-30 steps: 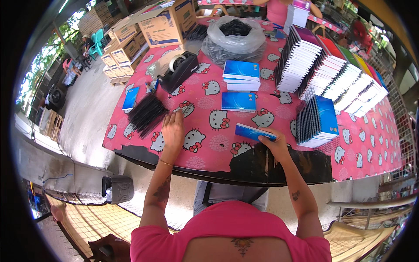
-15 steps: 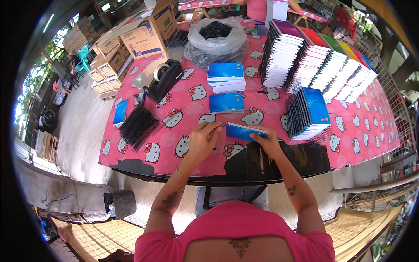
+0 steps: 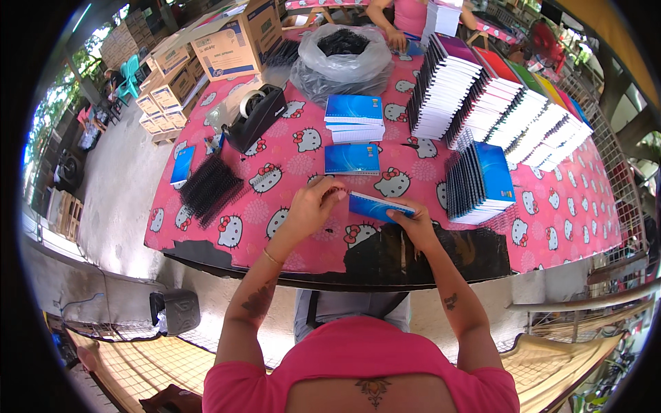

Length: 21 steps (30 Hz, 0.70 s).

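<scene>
My right hand grips a small blue-covered notebook by its right end, thumb on the cover, just above the table's near edge. A row of holes runs along its upper edge. At the notebook's left end, my left hand is closed with thumb and fingertips pinched together; what they hold is too small to make out. Beyond my hands lie a blue notebook and a short stack of blue notebooks. To the left is a pile of black spiral coils, with a single blue notebook beside it.
A black tape dispenser stands at the left, and a clear plastic bag of black coils behind. Blue coil-bound notebooks are stacked at the right, before tall notebook stacks. Cardboard boxes stand far left. Another person's hand reaches in at the far edge.
My view has shifted slightly. My hands keep nearly the same hold, the left still by the notebook's left end. Across the table, another person's arm and hand have come into view.
</scene>
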Available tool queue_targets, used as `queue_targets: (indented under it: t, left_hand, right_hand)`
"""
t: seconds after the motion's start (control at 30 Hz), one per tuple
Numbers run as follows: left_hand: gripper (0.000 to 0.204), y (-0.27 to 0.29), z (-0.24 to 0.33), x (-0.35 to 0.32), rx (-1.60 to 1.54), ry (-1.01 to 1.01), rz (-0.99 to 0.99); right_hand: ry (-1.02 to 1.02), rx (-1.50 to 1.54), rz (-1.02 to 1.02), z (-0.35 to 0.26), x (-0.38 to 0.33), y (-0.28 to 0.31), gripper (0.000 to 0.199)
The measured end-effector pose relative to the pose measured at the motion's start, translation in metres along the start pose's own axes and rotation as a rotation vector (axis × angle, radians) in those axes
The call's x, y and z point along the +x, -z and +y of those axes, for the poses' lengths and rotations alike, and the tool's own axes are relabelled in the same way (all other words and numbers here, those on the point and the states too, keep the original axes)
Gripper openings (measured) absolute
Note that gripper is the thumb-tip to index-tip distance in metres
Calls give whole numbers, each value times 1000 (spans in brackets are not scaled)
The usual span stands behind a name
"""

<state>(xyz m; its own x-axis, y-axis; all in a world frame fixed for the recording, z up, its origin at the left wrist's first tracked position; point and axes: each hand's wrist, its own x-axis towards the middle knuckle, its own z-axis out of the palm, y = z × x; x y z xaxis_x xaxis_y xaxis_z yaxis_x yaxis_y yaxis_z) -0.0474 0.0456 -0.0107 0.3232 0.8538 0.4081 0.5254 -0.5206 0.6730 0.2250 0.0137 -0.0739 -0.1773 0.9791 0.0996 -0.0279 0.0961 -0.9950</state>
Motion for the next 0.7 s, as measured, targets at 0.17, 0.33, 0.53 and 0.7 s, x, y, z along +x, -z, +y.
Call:
queue_targets:
  t: [0.17,0.33,0.53,0.7]
  left_hand:
    - [18,1,1,6,22,-196,-44]
    - [49,-5,16,5,405,-224,-59]
    - [78,-52,27,-48,693,-331,37]
    - [85,-20,48,-8,773,-262,-25]
  right_hand:
    - [-5,9,-3,-3,-1,-2,28]
    - [-5,79,15,-23,-9,-12,29]
    - [33,72,179,-47,-14,-23,32]
    - [24,43,148,-46,-11,-32,32]
